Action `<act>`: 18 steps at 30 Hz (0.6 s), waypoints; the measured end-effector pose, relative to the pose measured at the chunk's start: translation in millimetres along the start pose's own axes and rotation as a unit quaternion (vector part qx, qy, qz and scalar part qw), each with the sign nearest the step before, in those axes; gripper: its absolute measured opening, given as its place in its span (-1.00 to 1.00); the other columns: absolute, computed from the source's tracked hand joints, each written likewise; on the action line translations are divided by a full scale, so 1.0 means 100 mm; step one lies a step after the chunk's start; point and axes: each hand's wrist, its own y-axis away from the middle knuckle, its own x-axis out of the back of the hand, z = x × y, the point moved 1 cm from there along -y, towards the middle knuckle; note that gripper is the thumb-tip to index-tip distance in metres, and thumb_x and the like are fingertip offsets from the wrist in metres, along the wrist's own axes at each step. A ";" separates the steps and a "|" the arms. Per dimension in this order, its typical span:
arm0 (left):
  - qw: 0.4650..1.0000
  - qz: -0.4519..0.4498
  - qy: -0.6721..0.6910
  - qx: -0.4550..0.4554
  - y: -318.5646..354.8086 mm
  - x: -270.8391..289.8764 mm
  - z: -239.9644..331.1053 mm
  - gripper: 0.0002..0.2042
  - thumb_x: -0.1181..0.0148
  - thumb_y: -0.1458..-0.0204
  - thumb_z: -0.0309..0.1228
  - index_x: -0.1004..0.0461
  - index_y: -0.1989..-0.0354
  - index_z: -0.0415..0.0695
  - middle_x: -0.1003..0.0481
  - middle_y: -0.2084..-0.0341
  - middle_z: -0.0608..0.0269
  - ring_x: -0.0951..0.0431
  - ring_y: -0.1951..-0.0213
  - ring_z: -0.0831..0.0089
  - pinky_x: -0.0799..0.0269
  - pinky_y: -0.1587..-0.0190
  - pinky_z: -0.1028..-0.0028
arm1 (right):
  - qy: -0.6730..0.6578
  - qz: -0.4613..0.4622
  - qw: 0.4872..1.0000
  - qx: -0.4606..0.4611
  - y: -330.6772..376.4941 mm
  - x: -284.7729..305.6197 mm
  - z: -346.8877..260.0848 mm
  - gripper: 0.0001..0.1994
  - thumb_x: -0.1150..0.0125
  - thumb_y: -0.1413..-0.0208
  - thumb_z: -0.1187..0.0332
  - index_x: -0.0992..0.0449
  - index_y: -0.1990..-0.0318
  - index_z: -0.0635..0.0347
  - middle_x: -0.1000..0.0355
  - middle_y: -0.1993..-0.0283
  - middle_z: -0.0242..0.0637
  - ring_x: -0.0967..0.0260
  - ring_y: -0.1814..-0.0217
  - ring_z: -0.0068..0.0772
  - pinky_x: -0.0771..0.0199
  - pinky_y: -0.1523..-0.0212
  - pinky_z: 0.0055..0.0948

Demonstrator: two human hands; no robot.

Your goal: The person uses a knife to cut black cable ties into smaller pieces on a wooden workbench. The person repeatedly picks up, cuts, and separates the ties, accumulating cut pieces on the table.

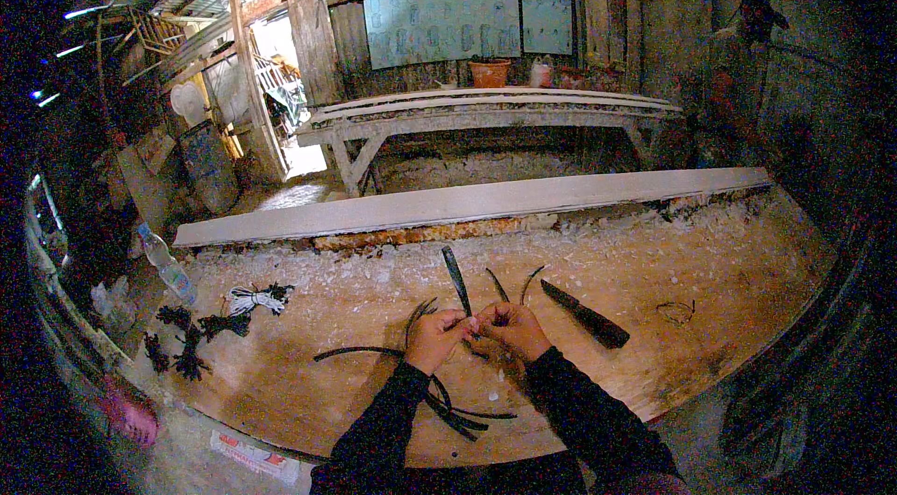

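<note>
The person is sitting at a rough wooden tabletop (729, 289) that is dusty and covered in pale chips. Both hands are meeting near the middle of the near edge. The left hand (435, 336) is pinching a thin black strip (457, 278) that is pointing up toward the far edge. The right hand (514, 327) is closing its fingers around the same strip, touching the left hand. More black strips (448, 409) are curling under the wrists by the near edge. A dark knife (587, 314) is lying just beside the right hand. Black and white cord bundles (224, 317) are sitting near the left edge, with a clear plastic bottle (168, 265) beyond them. A long pale plank (467, 203) is lying along the far edge. Behind it, a grey bench (486, 110) is holding a clay pot (489, 72). The room is a dim shed with wooden walls.
</note>
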 end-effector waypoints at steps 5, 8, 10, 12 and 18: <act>0.999 -0.002 0.008 0.041 -0.02 0.02 -0.07 -0.80 0.00 0.09 -0.35 -0.43 0.50 -0.25 -0.41 0.67 0.35 -0.37 0.60 0.64 -0.26 0.52 0.66 | 0.009 0.012 1.000 -0.017 0.03 -0.03 -0.07 -0.92 -0.14 0.17 0.46 -0.40 0.50 0.25 -0.38 0.48 -0.39 -0.29 0.43 -0.61 -0.30 0.34 -0.62; 0.998 0.011 0.049 0.032 -0.05 0.03 -0.14 -0.80 -0.01 0.09 -0.35 -0.43 0.50 -0.26 -0.41 0.66 0.35 -0.36 0.60 0.65 -0.26 0.53 0.67 | 0.015 -0.002 1.000 -0.002 0.04 -0.03 -0.09 -0.90 -0.12 0.15 0.42 -0.40 0.47 0.26 -0.39 0.43 -0.36 -0.30 0.38 -0.59 -0.28 0.29 -0.60; 0.995 0.013 0.079 0.056 -0.06 0.04 -0.18 -0.79 -0.01 0.10 -0.34 -0.43 0.48 -0.27 -0.41 0.65 0.34 -0.36 0.60 0.64 -0.26 0.51 0.66 | 0.023 0.013 1.000 0.005 0.04 -0.03 -0.08 -0.88 -0.12 0.14 0.40 -0.40 0.45 0.26 -0.38 0.43 -0.37 -0.29 0.35 -0.59 -0.27 0.27 -0.59; 0.991 0.014 0.106 0.076 -0.06 0.05 -0.21 -0.77 -0.02 0.10 -0.32 -0.42 0.47 -0.28 -0.41 0.63 0.33 -0.37 0.59 0.63 -0.27 0.50 0.65 | 0.028 0.018 0.999 0.010 0.03 -0.02 -0.05 -0.89 -0.11 0.13 0.41 -0.39 0.44 0.25 -0.37 0.42 -0.38 -0.27 0.34 -0.58 -0.26 0.26 -0.59; 0.987 0.014 0.141 0.075 -0.07 0.08 -0.25 -0.73 -0.01 0.09 -0.27 -0.43 0.42 -0.28 -0.42 0.59 0.33 -0.38 0.54 0.61 -0.28 0.47 0.65 | 0.013 -0.026 0.996 0.090 0.02 -0.02 -0.07 -0.89 -0.08 0.18 0.49 -0.38 0.41 0.23 -0.33 0.39 -0.39 -0.25 0.32 -0.57 -0.24 0.25 -0.60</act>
